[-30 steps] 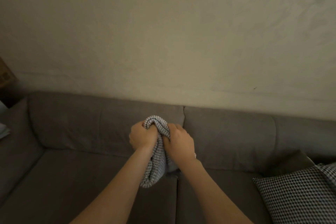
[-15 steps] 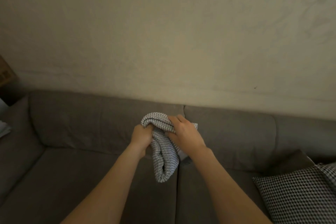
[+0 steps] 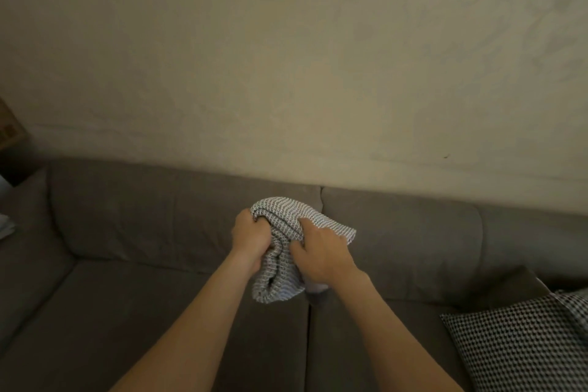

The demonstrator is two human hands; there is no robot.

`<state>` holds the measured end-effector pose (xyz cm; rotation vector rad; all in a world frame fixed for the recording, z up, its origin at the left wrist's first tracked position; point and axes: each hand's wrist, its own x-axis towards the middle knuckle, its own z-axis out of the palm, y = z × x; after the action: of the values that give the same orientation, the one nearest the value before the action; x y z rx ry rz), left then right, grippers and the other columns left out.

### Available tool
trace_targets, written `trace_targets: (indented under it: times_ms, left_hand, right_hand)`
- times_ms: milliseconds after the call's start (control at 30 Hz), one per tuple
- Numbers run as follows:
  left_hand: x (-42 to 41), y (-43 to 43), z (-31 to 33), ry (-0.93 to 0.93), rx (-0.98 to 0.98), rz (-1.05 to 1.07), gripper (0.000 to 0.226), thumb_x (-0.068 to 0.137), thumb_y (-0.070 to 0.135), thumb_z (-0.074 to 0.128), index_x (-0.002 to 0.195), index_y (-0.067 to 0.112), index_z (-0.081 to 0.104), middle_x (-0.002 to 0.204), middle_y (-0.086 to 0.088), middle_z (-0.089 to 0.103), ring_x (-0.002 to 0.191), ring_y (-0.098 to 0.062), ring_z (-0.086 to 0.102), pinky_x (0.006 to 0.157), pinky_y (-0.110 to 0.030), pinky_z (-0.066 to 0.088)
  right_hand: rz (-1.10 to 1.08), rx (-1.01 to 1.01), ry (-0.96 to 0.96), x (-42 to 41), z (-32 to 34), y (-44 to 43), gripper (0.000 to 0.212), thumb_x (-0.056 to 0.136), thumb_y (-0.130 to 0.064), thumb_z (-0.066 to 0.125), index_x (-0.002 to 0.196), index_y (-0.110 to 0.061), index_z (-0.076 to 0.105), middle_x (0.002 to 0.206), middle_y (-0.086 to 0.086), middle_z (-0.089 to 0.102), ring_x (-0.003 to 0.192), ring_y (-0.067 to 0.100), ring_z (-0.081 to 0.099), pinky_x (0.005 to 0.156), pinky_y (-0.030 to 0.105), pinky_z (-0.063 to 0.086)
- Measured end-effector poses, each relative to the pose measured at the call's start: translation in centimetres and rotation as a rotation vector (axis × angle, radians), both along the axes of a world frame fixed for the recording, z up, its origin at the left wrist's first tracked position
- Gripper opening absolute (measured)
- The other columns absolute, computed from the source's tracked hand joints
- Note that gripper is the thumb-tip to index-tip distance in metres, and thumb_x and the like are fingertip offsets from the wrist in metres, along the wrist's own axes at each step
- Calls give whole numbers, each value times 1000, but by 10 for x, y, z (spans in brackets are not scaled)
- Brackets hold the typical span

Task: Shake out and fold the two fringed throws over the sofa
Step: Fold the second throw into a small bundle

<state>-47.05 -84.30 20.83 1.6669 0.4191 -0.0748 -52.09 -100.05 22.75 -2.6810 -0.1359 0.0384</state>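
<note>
Head view: left hand (image 3: 249, 240) is fisted tight round the top fold of the grey-and-white waffle-weave throw (image 3: 279, 232). Right hand (image 3: 321, 253) sits just beside it, fingers curled over the cloth's upper edge, thumb dug into the bundle. Throw is bunched btwn both hands w/ a short loop hanging below the wrists. It's held in the air over the seat seam of the grey fabric sofa (image 3: 159, 216), and seems clear of the seat. No fringe shows, so which edge is which can't be told.

Risks, as a judgement:
- **Grip:** both hands hold a wad, not corners. A shake from here prob. won't open the cloth flat. It would flap as a lump, or one layer would slip free & drop onto the seat under the hands.
- **Spread:** hands this close give no width. They'd need to walk outward along one edge, and w/ layers doubled it's easy to catch two edges at once, giving a twisted fold.
- **Light:** it's dim, so edge-finding is harder.
- **Clearance:** low & well out past the right hand lies black-and-white checked fabric (image 3: 521, 344), a cushion or the 2nd throw, can't tell. A wide shake could clip it.
</note>
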Motion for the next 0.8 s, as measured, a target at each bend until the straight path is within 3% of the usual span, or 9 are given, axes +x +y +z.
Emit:
trace_targets:
  times_ms: [100, 167, 300, 400, 467, 533, 633, 733, 800]
  left_hand:
    - [-2, -12, 24, 67, -152, -62, 28, 92, 0, 46, 119, 6, 50, 114, -24, 69, 95, -33, 74, 65, -44, 65]
    - [-7, -19, 37, 103, -191, -105, 23, 100, -4, 45, 122, 3, 43, 110, -23, 67, 91, -32, 74, 61, -41, 62]
    - [-11, -17, 43, 109, -269, -323, 19, 105, 10, 54, 116, -2, 65, 112, -26, 75, 96, -34, 78, 81, -48, 65]
    - [-10, -5, 36, 63, -257, -369, 29, 106, 30, 59, 121, 9, 72, 120, -12, 77, 107, -29, 77, 98, -49, 60]
    - [-10, 6, 20, -58, -71, -366, 26, 106, 35, 60, 127, 25, 69, 132, 1, 71, 121, -19, 70, 110, -46, 53]
    - [-13, 13, -4, -89, 81, -431, 46, 106, 55, 51, 150, 40, 51, 153, 12, 53, 140, -10, 51, 121, -45, 40]
    - [-23, 12, -34, -24, -47, -444, 78, 91, 91, 32, 160, 55, 26, 165, 17, 37, 150, -11, 38, 127, -50, 29]
    - [-27, 3, -50, 133, -362, -396, 90, 84, 98, 28, 150, 41, 52, 149, -1, 62, 137, -25, 59, 118, -53, 44]
    - [-21, -2, -56, 124, -317, -265, 89, 87, 96, 24, 142, 36, 60, 142, -5, 67, 130, -26, 64, 114, -53, 48]
  right_hand:
    - [-15, 364, 175, -9, -6, 1, 76, 70, -68, 69, 129, -25, 49, 111, -8, 67, 101, 12, 64, 87, 39, 55]
    - [-41, 433, 199, -9, -6, -1, 91, 56, -70, 85, 132, -33, 52, 117, -17, 63, 106, 4, 61, 87, 29, 55]
    - [-60, 373, 150, -4, -5, -8, 44, 66, -29, 86, 107, -24, 68, 98, -8, 69, 83, 9, 65, 73, 31, 56]
    - [-285, 649, 196, 0, -10, -15, 19, 67, -13, 78, 85, -9, 71, 82, 6, 75, 69, 16, 69, 63, 40, 58]
    - [-385, 829, 208, 0, -6, -22, 16, 68, -6, 75, 83, -2, 71, 77, 8, 74, 73, 22, 71, 58, 39, 54]
    - [-401, 1021, 239, 0, 1, -29, 9, 69, 1, 69, 77, 0, 64, 70, 4, 67, 69, 22, 65, 55, 35, 47]
    - [-363, 1319, 278, 1, 9, -30, 12, 63, 2, 62, 73, -5, 59, 71, 6, 56, 66, 23, 59, 55, 35, 42]
    - [-373, 1502, 351, 2, 9, -22, 13, 63, 0, 59, 57, -12, 60, 68, 6, 58, 62, 22, 59, 57, 36, 46]
    - [-395, 1552, 429, 5, 8, -21, 19, 60, -7, 68, 79, -3, 71, 93, 18, 73, 86, 35, 70, 80, 53, 58]
